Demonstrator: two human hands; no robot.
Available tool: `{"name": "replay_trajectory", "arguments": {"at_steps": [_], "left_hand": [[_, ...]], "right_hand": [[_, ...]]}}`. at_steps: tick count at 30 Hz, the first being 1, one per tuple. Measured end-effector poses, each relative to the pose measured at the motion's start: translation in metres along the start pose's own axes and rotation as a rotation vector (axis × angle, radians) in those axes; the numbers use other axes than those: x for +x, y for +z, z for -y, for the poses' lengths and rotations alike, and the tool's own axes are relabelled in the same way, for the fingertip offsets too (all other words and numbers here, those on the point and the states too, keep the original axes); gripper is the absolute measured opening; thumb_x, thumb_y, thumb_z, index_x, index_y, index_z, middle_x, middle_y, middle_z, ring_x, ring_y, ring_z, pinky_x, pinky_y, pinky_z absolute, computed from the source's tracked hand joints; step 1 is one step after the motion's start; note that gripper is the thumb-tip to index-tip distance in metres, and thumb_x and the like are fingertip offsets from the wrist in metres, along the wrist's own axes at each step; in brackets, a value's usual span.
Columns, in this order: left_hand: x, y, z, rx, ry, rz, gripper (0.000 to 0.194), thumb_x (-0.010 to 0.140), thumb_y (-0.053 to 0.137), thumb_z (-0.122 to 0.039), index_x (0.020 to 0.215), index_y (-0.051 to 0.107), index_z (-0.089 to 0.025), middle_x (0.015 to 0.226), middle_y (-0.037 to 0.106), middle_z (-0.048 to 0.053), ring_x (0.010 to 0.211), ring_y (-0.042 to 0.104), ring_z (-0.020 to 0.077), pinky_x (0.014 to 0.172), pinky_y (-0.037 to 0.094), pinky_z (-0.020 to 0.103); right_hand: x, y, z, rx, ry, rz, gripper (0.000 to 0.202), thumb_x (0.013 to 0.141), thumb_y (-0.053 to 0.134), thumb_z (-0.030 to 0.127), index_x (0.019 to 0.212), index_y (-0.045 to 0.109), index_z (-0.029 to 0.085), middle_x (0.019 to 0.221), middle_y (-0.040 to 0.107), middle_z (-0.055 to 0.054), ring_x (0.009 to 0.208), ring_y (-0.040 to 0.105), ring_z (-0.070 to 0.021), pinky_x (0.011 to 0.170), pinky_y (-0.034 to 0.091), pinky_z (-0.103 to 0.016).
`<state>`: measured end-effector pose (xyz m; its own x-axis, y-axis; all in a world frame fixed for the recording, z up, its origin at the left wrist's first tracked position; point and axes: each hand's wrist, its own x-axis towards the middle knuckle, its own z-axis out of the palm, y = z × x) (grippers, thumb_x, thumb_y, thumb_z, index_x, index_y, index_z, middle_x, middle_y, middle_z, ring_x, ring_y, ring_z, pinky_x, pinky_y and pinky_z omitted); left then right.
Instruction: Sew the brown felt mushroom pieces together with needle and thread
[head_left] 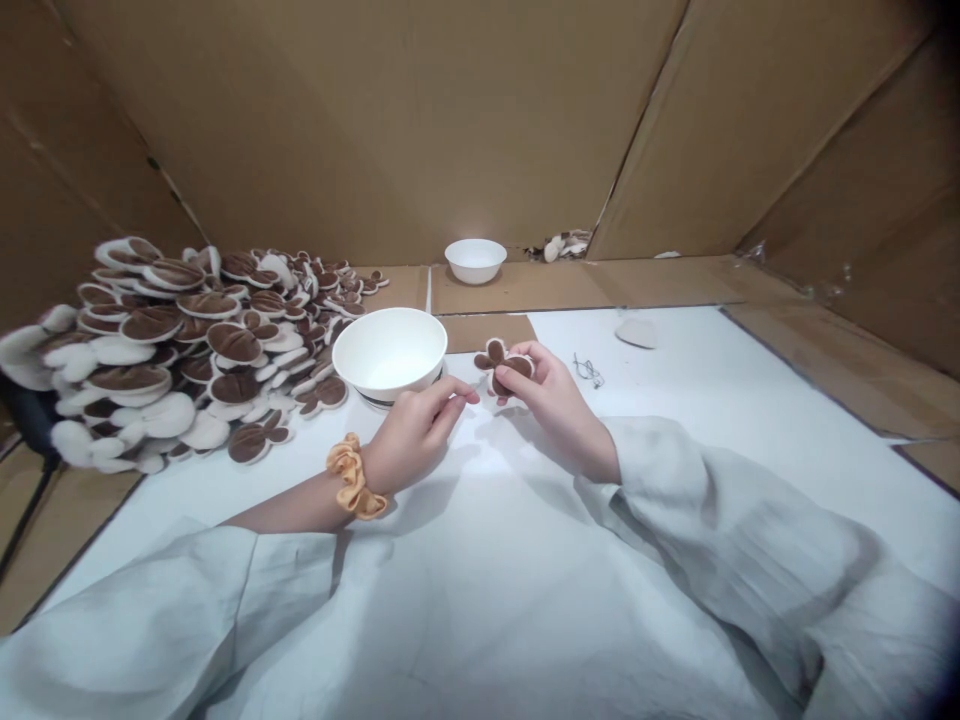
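My right hand [555, 405] pinches a small brown plush piece [513, 375] with a white edge between thumb and fingers. Two rounded lobes, like ears, point up and left from it. To the left, my left hand [420, 430] is closed, thumb against the forefinger, its tips just short of the plush piece. Whatever those fingertips hold, if anything, is too small to make out. A yellow scrunchie [354, 478] circles my left wrist. Right behind that hand stands a large white bowl [391, 352], whose inside looks plain white.
A big heap of similar brown-and-white plush pieces [234, 342] fills the left side. Farther back are a small white bowl [475, 258] and some white scraps [567, 246]. Tangled dark thread [589, 372] and a pale flat piece [636, 332] lie to the right. Cardboard walls [405, 120] enclose the table.
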<state>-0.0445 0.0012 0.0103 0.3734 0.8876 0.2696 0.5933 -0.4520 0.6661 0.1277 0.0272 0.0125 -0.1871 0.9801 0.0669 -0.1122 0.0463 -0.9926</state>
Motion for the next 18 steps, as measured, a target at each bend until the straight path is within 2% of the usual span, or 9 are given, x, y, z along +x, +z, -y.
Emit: {"name": "replay_trajectory", "arguments": {"at_steps": [4,8,14,18], "left_hand": [[-0.001,0.000,0.002,0.011,0.068,-0.060,0.020,0.088,0.038,-0.024,0.088,0.057,-0.018,0.053,0.044,-0.005,0.044,0.034,0.0083,0.047,0.028,0.021],[-0.004,0.002,0.002,0.010,0.092,-0.032,0.020,0.088,0.037,-0.022,0.088,0.057,-0.018,0.053,0.046,-0.005,0.043,0.035,0.0080,0.048,0.029,0.020],[-0.005,0.002,0.005,0.005,0.040,0.020,0.021,0.087,0.036,-0.022,0.090,0.057,-0.018,0.050,0.041,-0.006,0.043,0.033,0.0083,0.049,0.029,0.020],[-0.001,0.002,0.008,-0.123,-0.045,0.039,0.021,0.087,0.037,-0.025,0.087,0.056,-0.016,0.053,0.040,-0.004,0.048,0.034,0.0094,0.050,0.028,0.021]], "right_hand": [[0.004,-0.003,-0.004,-0.084,-0.006,-0.039,0.018,0.070,0.059,0.020,0.077,0.042,0.019,0.069,0.057,0.002,0.060,0.050,-0.0100,0.058,0.040,-0.026],[0.005,-0.004,-0.003,-0.020,0.015,-0.005,0.015,0.069,0.058,0.018,0.075,0.044,0.018,0.065,0.055,0.001,0.069,0.054,-0.0137,0.057,0.040,-0.025],[0.005,-0.005,0.004,0.157,0.070,0.065,0.015,0.071,0.061,0.022,0.077,0.048,0.017,0.073,0.055,0.000,0.060,0.050,-0.0091,0.062,0.041,-0.027],[0.003,-0.007,0.013,0.185,0.051,0.178,0.015,0.077,0.058,0.028,0.071,0.050,0.017,0.081,0.056,-0.002,0.063,0.048,-0.0082,0.066,0.042,-0.026]]}}
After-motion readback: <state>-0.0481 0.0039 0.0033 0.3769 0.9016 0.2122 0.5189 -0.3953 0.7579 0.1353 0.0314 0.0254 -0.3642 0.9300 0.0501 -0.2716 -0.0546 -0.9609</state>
